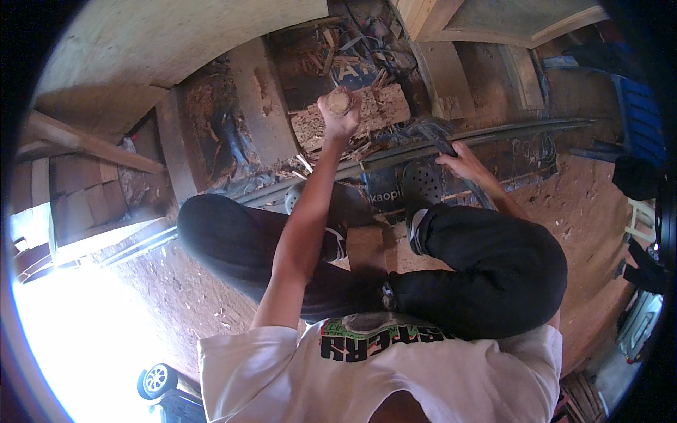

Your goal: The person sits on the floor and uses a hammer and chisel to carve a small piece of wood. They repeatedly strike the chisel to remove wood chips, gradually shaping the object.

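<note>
My left hand (341, 125) is closed around a thick wooden handle (340, 101), whose round, worn top points up at me. The handle's lower end is hidden beneath my fist. It stands over a pale wooden board (386, 106) with a rough, gouged surface and splinters around it. To the right, my right hand (465, 166) grips the dark shaft of a hammer (446, 144). The hammer's dark head is beyond my fingers, low near the board's right end and apart from the wooden handle. Between my legs and the board, my feet rest in grey clogs (423, 185).
Thick timber beams (261, 106) lie left of the board, and wood chips (335, 53) are heaped beyond it. Long thin rods (508, 129) run crosswise by my feet. A blue plastic crate (640, 120) is at far right. A wheel (157, 381) shows at lower left.
</note>
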Action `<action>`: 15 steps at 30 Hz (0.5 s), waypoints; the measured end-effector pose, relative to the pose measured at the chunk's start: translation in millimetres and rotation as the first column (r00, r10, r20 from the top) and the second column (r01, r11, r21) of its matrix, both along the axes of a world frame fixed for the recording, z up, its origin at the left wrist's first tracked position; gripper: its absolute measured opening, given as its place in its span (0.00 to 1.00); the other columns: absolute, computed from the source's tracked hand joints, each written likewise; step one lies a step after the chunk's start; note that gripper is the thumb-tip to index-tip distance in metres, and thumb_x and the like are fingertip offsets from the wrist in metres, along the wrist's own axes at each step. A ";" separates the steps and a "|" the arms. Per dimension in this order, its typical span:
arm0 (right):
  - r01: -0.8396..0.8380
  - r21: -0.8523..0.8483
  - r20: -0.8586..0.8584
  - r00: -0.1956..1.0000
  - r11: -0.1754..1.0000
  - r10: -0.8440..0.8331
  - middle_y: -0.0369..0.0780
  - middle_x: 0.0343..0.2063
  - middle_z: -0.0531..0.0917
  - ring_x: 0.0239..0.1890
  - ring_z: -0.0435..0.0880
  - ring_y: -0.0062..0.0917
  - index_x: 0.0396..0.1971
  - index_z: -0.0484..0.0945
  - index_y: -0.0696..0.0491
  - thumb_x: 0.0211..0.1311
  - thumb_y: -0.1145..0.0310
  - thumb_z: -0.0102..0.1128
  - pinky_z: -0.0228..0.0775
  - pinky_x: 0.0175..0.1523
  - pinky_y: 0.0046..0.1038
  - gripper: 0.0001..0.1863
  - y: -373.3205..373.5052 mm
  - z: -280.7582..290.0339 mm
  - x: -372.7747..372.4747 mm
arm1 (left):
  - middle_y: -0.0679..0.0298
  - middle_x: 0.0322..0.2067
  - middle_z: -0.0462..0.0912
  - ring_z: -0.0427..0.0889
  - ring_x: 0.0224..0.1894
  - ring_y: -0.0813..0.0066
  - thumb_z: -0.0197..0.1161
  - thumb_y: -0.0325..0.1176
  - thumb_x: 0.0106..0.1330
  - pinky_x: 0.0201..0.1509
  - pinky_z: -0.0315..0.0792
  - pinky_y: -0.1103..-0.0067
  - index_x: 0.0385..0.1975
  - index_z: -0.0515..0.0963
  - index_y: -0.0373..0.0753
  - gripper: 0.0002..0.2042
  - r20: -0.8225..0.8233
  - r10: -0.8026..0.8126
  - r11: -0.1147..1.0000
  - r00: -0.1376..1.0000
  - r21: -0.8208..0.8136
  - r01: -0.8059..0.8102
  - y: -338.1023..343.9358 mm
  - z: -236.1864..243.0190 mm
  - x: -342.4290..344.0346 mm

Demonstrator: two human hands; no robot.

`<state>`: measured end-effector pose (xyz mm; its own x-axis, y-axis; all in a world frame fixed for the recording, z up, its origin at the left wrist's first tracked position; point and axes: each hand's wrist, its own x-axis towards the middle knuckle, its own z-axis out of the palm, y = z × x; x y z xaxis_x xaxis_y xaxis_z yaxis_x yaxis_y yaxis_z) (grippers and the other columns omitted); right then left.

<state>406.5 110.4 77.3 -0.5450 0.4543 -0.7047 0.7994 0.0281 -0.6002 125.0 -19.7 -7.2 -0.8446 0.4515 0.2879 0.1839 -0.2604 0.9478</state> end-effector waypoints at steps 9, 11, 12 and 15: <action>-0.193 0.388 -0.113 0.961 0.901 0.254 0.39 0.30 0.75 0.33 0.74 0.25 0.42 0.75 0.60 0.62 0.46 0.59 0.67 0.40 0.31 0.28 36.2 125.7 -36.9 | 0.71 0.22 0.72 0.74 0.26 0.79 0.65 0.32 0.63 0.31 0.65 0.77 0.26 0.71 0.40 0.09 -0.318 -0.277 0.914 0.907 -0.379 0.147 -13.4 22.5 -17.3; -0.188 0.492 -0.142 0.946 0.850 0.291 0.33 0.23 0.72 0.27 0.71 0.23 0.38 0.75 0.57 0.63 0.46 0.58 0.66 0.36 0.29 0.25 38.1 163.4 -53.5 | 0.71 0.21 0.72 0.75 0.25 0.78 0.64 0.31 0.63 0.30 0.64 0.76 0.26 0.72 0.40 0.08 -0.203 -0.324 0.913 0.924 -0.322 0.250 -13.0 21.9 -12.0; -0.205 0.562 -0.144 0.930 0.801 0.339 0.34 0.25 0.75 0.29 0.72 0.22 0.41 0.75 0.57 0.63 0.47 0.58 0.66 0.37 0.29 0.25 36.1 180.4 -62.6 | 0.71 0.21 0.72 0.75 0.25 0.77 0.64 0.31 0.62 0.29 0.64 0.76 0.26 0.72 0.40 0.07 -0.149 -0.346 0.912 0.926 -0.286 0.295 -10.1 20.6 -8.7; -0.335 0.517 -0.154 0.869 0.788 0.471 0.47 0.42 0.78 0.39 0.79 0.31 0.54 0.71 0.61 0.64 0.42 0.53 0.69 0.48 0.34 0.34 18.3 211.8 -87.2 | 0.71 0.21 0.74 0.77 0.25 0.78 0.64 0.28 0.59 0.29 0.66 0.76 0.27 0.75 0.40 0.04 -0.397 -0.297 0.951 0.868 -0.207 0.230 -0.2 14.4 -4.2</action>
<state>319.3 128.7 289.2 -0.8827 0.3814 -0.2746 0.4663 0.6371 -0.6138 120.8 -19.9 7.2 -0.5031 0.7055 0.4991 0.5160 -0.2181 0.8284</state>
